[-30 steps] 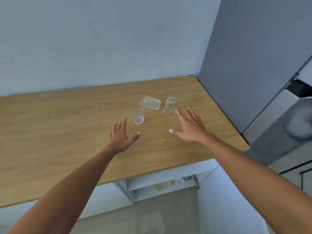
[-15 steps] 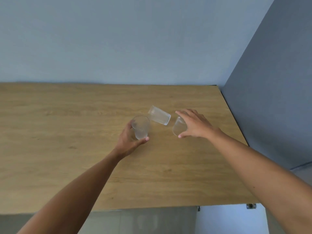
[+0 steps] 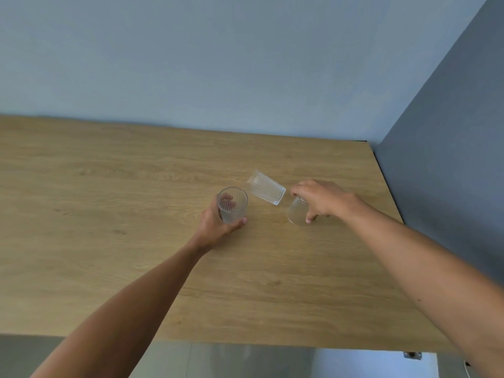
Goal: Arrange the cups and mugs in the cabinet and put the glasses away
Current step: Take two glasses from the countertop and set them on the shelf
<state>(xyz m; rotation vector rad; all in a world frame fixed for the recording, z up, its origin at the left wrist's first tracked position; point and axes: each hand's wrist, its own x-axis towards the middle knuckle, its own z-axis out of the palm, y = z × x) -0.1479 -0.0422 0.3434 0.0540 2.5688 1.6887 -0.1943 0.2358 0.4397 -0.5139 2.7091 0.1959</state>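
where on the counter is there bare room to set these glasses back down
Bare: the counter from the left hand out to the left edge, and the front strip between both forearms. Crowded: near the right wall, where the left glass, lying glass, right glass and right hand cluster.

Wooden countertop (image 3: pixel 109 186) meets pale blue wall (image 3: pixel 218 64), grey panel (image 3: pixel 450 159) right

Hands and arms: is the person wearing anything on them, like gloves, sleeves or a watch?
Nothing shows. The left hand and right hand are bare, with no gloves, rings or watch visible. Both forearms are uncovered to the picture's edge, so no sleeves appear.
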